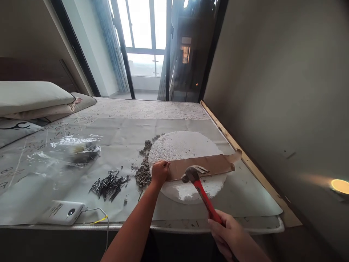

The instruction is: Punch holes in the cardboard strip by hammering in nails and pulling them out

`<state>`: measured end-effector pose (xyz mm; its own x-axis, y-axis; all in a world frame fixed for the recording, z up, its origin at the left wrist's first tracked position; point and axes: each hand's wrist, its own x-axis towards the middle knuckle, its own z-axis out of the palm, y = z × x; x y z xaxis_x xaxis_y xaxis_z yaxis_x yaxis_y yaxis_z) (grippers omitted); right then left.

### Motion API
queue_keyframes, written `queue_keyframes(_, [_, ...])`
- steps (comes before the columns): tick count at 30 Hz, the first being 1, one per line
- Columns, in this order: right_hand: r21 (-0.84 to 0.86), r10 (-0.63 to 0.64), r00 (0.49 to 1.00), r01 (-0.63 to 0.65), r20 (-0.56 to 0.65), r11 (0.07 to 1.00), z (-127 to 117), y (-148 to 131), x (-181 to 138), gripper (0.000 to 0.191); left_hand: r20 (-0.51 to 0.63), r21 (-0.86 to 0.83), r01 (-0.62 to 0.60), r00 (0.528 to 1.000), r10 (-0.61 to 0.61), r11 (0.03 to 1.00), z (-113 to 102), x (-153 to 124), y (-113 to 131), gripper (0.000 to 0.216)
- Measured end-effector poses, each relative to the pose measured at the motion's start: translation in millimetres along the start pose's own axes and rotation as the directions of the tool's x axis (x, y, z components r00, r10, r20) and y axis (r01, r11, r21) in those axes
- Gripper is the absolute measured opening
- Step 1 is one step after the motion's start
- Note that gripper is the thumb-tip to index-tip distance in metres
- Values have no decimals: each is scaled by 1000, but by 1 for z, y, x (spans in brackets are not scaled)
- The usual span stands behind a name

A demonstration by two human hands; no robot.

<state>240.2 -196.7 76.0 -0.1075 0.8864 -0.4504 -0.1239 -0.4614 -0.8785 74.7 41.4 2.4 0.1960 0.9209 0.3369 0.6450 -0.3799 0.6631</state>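
My right hand [227, 233] grips the red handle of a claw hammer [203, 196], its metal head over the front edge of a brown strip of board [200, 165]. At the board's left end, my left hand [160, 171] is closed in a pinch; whatever its fingertips hold is too small to make out. The board lies across a round white foam slab [188, 143]. Grey gravel bits [143, 171] are heaped along the slab's left side. Left of my forearm lies a pile of dark nails [109, 185].
A grey sheet [122, 134] covers much of the mattress. On it are a clear plastic bag [65, 151] and a white power bank [67, 213] with a cable. Pillows [32, 96] sit at far left. A wooden rail [245, 160] runs along the right wall.
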Motion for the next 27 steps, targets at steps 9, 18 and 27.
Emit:
queue_keyframes(9, [-194,-134,991,137,27,971,4,-73,36,29,3,42,3,1000,-3,999,0,-3,-1,21])
queue_keyframes(18, [-321,-96,995,97,20,942,22,-71,83,23,39,59,39,998,-41,997,-2,-5,1,20])
queue_keyframes(27, [-316,-73,997,70,3,946,24,-65,88,22,86,146,48,994,-61,988,-5,-6,3,23])
